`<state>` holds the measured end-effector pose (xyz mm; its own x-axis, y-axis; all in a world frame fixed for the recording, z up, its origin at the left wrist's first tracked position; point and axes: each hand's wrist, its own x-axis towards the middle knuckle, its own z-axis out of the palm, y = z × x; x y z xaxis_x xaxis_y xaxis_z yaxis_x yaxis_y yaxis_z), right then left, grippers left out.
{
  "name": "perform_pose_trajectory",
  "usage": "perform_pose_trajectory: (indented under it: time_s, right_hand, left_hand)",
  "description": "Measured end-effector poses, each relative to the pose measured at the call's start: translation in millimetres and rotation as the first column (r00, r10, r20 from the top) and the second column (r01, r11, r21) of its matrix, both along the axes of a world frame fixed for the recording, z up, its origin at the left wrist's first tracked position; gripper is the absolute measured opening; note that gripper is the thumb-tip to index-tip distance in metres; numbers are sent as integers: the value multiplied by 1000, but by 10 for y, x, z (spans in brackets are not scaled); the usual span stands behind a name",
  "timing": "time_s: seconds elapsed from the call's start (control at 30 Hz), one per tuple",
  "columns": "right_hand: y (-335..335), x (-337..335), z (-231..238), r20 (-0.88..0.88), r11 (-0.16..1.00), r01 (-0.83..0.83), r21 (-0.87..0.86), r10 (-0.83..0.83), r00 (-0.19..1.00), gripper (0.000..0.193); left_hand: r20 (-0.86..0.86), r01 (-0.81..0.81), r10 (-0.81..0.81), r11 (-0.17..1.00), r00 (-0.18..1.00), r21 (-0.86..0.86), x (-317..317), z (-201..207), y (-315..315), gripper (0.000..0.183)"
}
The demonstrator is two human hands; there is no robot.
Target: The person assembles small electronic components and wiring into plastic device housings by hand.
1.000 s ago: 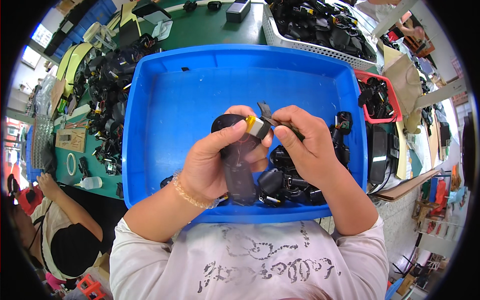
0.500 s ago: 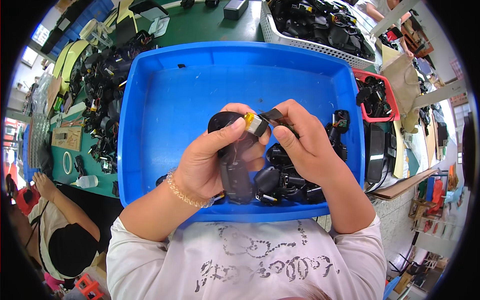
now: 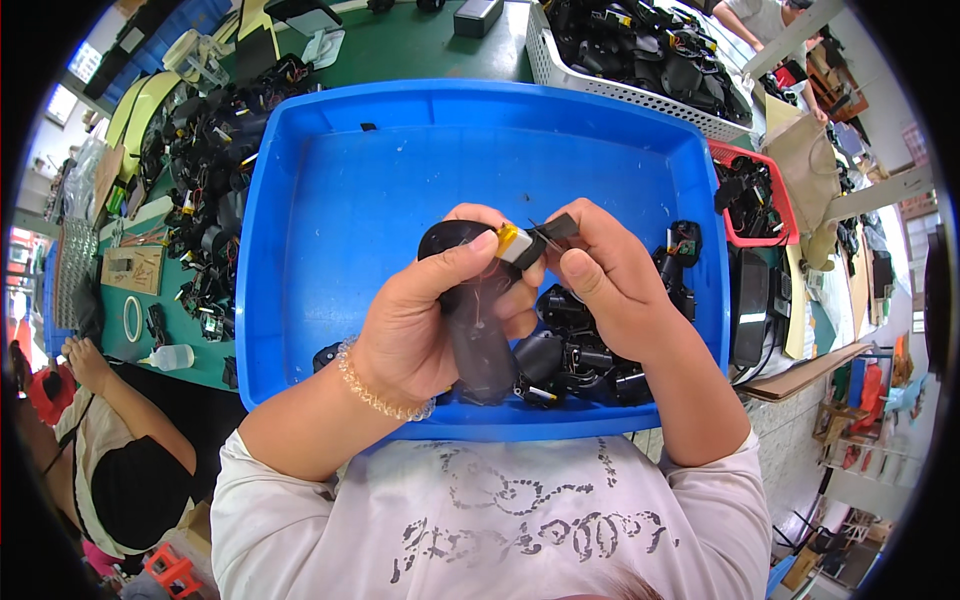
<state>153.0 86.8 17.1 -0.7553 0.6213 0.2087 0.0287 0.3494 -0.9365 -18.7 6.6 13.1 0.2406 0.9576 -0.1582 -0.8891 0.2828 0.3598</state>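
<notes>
My left hand (image 3: 400, 325) is closed around a dark, smoky plastic housing (image 3: 485, 355) with a rounded black top. Its thumb presses a small silver battery pouch (image 3: 517, 245) with yellow tape at one end against that housing. At the battery's other end, my right hand (image 3: 628, 300) pinches a black strip (image 3: 560, 228) between thumb and fingers. The strip appears to touch the battery. Both hands are above a large blue plastic bin (image 3: 480, 97). Black device parts (image 3: 570, 355) lie in the bin beneath and beside my right hand.
Behind the bin stands a white perforated basket (image 3: 640, 108) of black parts; a red basket (image 3: 755, 232) is at right. Black parts with wires (image 3: 210, 190) heap up at left, near a squeeze bottle (image 3: 172, 358) and a ring (image 3: 133, 318). Another person's arm (image 3: 135, 410) is at far left.
The battery and black strip have tilted slightly, and more of the strip shows beyond the battery. My right hand has shifted a little to the right. Both hands keep their grip.
</notes>
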Motion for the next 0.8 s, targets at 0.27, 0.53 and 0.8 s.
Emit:
perform_pose_trajectory:
  time_s: [0.27, 0.53, 0.8]
  right_hand:
    - [48, 63, 59, 134, 995, 14, -95, -2, 991, 23]
    - [27, 87, 193, 212, 993, 36, 110, -59, 975, 22]
    - [-20, 58, 257, 234, 992, 67, 112, -92, 968, 22]
  left_hand:
    - [35, 0, 1, 1000, 999, -29, -2, -85, 38, 15]
    - [2, -32, 32, 995, 999, -95, 28, 11, -2, 13]
    - [21, 16, -15, 999, 1000, -35, -7, 63, 9, 14]
